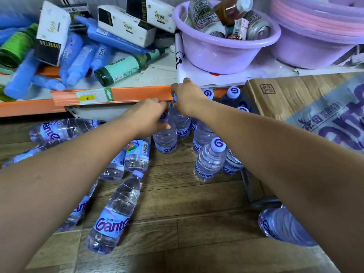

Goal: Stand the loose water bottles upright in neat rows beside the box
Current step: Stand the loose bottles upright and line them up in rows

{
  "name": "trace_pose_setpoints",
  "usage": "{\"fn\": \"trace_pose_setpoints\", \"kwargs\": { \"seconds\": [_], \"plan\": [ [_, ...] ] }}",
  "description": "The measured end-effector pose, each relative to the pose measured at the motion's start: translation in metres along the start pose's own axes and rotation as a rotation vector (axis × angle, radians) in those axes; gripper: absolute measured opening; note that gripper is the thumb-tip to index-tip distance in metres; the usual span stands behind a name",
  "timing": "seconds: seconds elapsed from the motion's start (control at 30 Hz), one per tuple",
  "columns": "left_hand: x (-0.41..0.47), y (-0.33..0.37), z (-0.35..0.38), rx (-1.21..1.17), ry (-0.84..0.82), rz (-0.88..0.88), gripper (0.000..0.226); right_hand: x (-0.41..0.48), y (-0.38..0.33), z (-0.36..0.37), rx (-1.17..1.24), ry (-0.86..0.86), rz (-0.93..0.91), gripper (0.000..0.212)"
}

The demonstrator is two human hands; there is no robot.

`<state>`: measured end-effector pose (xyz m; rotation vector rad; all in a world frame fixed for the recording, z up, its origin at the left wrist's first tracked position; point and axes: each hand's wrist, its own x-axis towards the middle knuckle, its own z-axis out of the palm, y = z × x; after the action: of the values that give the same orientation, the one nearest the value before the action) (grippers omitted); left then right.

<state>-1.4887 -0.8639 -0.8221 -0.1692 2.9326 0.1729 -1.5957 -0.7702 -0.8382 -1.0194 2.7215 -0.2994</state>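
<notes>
Wood-grain floor (177, 213) under everything, bottles half sorted. Left hand (149, 115) has its fingers curled round the cap of the first upright bottle (165, 140), which stands on the floor just in front of the shelf edge (137, 93) (orange rail, price tag stuck on it). Right hand (187, 97) pinches the top of the second upright bottle (180, 121), directly behind the first; touching it or just clear of it, can't tell. Cap of that one is hidden under the fingers. Cardboard box (285, 95) sits at right, up against the shelf. Between the hands and the box are the standing bottles (210, 160), caps up, in rough rows, the rightmost close against the box side. Lying flat: one loose bottle (116, 211) front centre, cap pointing away from the camera; a pair of bottles (137, 154) just left of the held ones; a far-left bottle (59, 129) by the shelf base, with others partly under the left forearm; a lower-right bottle (281, 227) partly behind the right arm. On the shelf above: lilac basin (226, 54) with cans in it, white cartons (126, 26), blue bottles (76, 62) and a green glass bottle (118, 69), mostly tipped over in a heap.
</notes>
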Motion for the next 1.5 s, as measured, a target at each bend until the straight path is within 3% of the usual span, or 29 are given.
{"fn": "trace_pose_setpoints", "kwargs": {
  "seconds": [0.17, 0.33, 0.53, 0.67, 0.83, 1.0, 1.3, 1.5],
  "plan": [
    [0.003, 0.007, -0.001, -0.067, 0.051, 0.089, 0.039, -0.005, 0.009, -0.011, -0.024, -0.072, -0.082, 0.048],
    [0.008, 0.018, 0.009, -0.116, 0.049, 0.122, 0.035, -0.013, 0.012, -0.014, -0.031, -0.078, -0.105, 0.048],
    [0.003, 0.019, 0.011, 0.050, 0.029, 0.293, 0.037, -0.017, 0.017, -0.017, -0.028, -0.103, -0.125, 0.058],
    [0.003, 0.016, 0.009, 0.094, 0.028, 0.304, 0.036, -0.018, 0.016, -0.017, -0.032, -0.087, -0.129, 0.057],
    [0.006, 0.018, 0.007, -0.130, 0.012, 0.229, 0.037, -0.021, 0.016, -0.017, -0.029, -0.093, -0.132, 0.058],
    [0.005, 0.029, 0.014, -0.232, -0.110, 0.073, 0.069, -0.025, 0.019, -0.016, -0.050, -0.099, -0.140, 0.069],
    [0.005, 0.042, 0.031, -0.309, 0.028, -0.072, 0.062, -0.024, 0.015, -0.025, -0.026, -0.065, -0.147, 0.053],
    [0.007, 0.039, 0.026, -0.360, -0.008, -0.102, 0.082, -0.032, 0.011, -0.023, -0.046, -0.047, -0.131, 0.050]
  ]
}}
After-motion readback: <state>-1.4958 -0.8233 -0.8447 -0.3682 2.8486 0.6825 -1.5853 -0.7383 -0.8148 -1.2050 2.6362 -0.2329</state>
